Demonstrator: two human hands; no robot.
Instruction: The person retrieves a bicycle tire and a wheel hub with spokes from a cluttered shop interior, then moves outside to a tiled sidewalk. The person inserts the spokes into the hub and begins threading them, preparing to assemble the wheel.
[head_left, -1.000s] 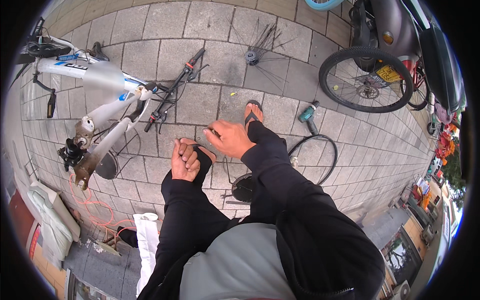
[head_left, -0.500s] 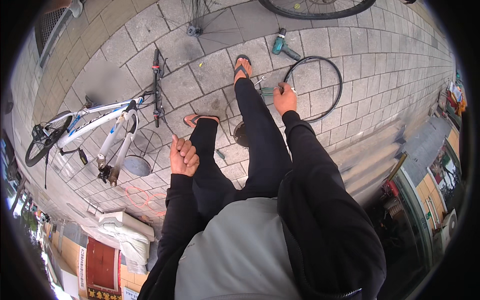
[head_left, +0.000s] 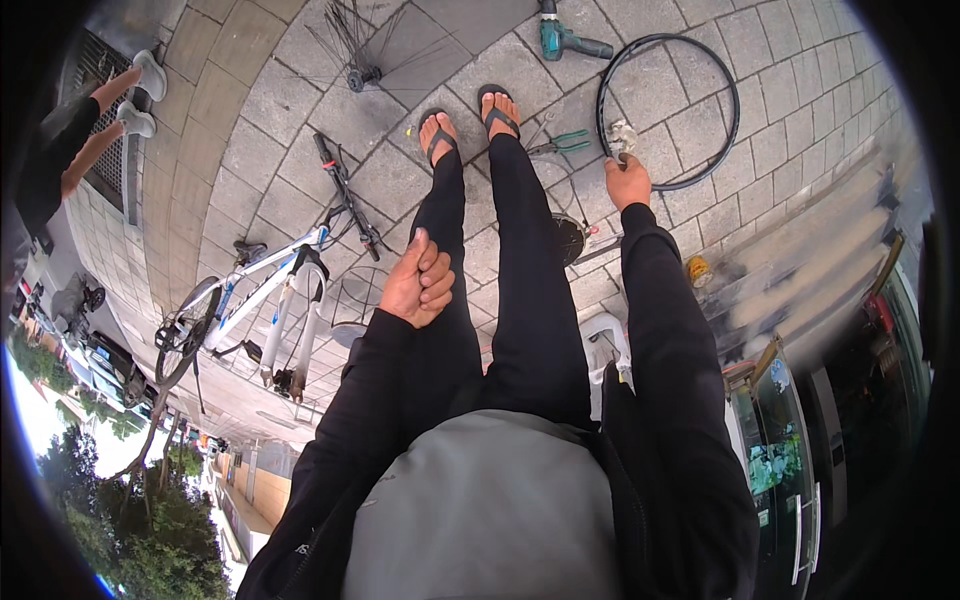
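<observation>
The left hand (head_left: 418, 280) is curled into a fist. The right hand (head_left: 628, 182) is curled at the near edge of the black hoop (head_left: 736, 108) on the paving (head_left: 790, 95); cannot tell whether it grips anything.

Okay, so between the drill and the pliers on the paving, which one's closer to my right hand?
The pliers with green handles, left of your right hand in the picture; the drill lies farther off, at the top edge.

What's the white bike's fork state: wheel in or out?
Out: the white fork shows no wheel between its two legs.
</observation>
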